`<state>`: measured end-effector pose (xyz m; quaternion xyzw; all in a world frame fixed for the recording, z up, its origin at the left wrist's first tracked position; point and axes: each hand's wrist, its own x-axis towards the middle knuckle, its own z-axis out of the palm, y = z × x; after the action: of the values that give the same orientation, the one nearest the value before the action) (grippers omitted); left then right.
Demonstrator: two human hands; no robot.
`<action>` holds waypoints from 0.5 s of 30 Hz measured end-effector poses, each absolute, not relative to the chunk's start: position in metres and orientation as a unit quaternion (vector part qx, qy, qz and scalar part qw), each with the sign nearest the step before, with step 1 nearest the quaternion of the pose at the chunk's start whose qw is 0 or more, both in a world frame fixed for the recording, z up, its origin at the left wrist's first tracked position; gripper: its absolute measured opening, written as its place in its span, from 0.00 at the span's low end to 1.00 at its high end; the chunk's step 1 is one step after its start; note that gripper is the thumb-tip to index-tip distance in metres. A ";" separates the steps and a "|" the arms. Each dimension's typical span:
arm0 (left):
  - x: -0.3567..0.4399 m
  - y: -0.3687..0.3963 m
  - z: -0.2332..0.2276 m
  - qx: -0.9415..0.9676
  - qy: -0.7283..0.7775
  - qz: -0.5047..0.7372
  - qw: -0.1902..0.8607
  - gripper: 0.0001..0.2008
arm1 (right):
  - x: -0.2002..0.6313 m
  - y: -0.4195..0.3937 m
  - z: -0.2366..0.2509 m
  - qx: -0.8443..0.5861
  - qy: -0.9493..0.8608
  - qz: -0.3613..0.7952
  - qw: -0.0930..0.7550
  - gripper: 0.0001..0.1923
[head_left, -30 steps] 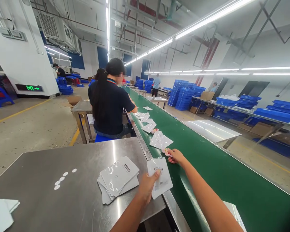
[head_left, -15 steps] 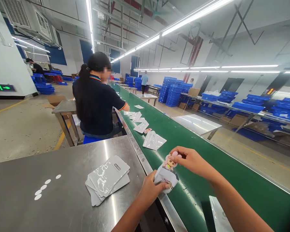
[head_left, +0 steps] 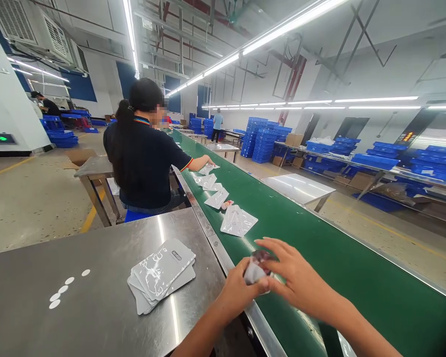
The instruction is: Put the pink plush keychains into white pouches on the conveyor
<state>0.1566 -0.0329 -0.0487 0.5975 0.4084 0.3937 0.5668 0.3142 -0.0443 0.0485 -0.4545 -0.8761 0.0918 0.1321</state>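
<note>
Fingers of left hand [head_left: 238, 292] pinching pouch [head_left: 253, 271], right hand [head_left: 295, 277] covering it, contents blurred

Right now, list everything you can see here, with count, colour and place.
pouch: one, silver, held by both hands over the belt edge
stack of pouches: one, silver, on steel table
round stickers: four, white, on the table at left
loose pouches: several, clear-silver, on green conveyor belt
co-worker: one, dark shirt, seated ahead
crates: many, blue, stacked at the back
left hand: grip on pouch
right hand: on pouch
</note>
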 end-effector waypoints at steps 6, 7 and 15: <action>0.185 -0.030 -0.048 0.647 0.384 0.371 0.544 0.09 | 0.330 -0.048 0.045 -0.464 -0.858 0.206 0.080 0.20; 0.189 -0.029 -0.047 0.644 0.382 0.368 0.551 0.10 | 0.334 -0.047 0.044 -0.470 -0.849 0.224 0.087 0.19; 0.171 -0.008 -0.057 0.660 0.385 0.335 0.551 0.37 | 0.407 0.005 -0.006 -0.648 -0.729 0.203 0.089 0.23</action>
<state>0.1711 -0.0081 -0.0570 0.6602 0.3848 0.3348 0.5513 0.4070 0.0046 -0.0056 -0.6479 -0.7289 0.2025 0.0890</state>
